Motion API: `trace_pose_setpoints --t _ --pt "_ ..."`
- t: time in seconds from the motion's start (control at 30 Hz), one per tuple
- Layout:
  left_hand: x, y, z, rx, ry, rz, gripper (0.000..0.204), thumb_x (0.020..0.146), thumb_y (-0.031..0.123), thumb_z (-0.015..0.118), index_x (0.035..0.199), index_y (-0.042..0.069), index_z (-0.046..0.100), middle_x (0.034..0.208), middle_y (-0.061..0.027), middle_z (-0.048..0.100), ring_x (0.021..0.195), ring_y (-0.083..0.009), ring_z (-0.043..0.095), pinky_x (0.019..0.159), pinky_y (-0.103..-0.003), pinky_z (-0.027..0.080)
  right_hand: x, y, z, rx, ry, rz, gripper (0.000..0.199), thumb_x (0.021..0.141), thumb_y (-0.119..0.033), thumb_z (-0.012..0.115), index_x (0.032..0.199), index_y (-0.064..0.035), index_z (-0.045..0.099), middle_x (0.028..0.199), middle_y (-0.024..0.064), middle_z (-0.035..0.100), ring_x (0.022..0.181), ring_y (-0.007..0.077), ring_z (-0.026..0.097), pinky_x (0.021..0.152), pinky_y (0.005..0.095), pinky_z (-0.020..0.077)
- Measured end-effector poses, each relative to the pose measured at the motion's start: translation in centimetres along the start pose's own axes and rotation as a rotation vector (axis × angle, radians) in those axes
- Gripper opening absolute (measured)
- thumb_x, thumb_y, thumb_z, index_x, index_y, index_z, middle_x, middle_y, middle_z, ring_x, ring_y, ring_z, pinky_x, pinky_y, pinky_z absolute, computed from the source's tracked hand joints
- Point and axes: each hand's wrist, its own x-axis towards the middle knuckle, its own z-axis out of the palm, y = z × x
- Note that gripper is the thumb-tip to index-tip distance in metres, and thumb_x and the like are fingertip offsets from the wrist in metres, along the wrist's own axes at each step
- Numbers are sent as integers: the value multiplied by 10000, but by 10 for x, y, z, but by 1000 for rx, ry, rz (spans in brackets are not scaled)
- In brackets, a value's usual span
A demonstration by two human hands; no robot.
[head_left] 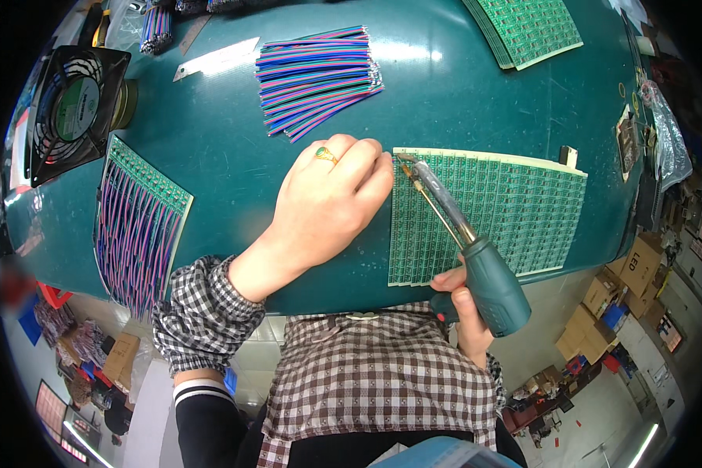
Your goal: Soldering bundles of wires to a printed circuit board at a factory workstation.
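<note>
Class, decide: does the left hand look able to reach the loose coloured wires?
Probably yes: the loose coloured wires lie just beyond the left hand, with only green tabletop visible between.

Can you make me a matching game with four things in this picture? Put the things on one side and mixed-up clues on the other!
Things:
1. Fan
2. Ring
3. Soldering gun
4. Apron

Clues:
A. Held in the right hand
B. Brown and white checks
C. Black frame, at the left of the table
D. On a finger of the left hand

Right pairs: 1-C, 2-D, 3-A, 4-B
</note>
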Motion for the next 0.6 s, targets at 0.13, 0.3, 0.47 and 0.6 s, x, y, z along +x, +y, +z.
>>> trace_pose_setpoints --t 0.13,0.3,0.47,0.6 --pt "0 0 0 -6 -14 -1 228 726 118 644 931 18 641 909 -56 551 803 -192 557 691 -319 468 0 0 0 -9 -3 -8 541 933 -185 641 1322 145 462 883 141 652 857 253 664 835 411 564" --pt "0 -1 1 -6 -4 2 230 725 117 645 934 18 642 906 -57 548 799 -193 555 687 -319 467 1 0 0 -22 -9 -15 535 933 -180 641 1319 145 464 883 142 654 852 251 665 836 409 563" --pt "0 -1 1 -3 -5 -1 233 724 115 647 936 19 643 905 -57 546 796 -193 552 682 -319 465 0 -1 -2 -36 -11 5 527 929 -180 644 1307 144 471 879 141 653 843 248 664 836 404 561" --pt "0 0 1 -5 -4 -4 236 723 113 649 940 20 644 906 -56 545 793 -192 548 678 -318 462 -1 1 -2 -46 -25 12 541 925 -194 654 1301 146 466 871 133 638 836 244 657 810 403 570"
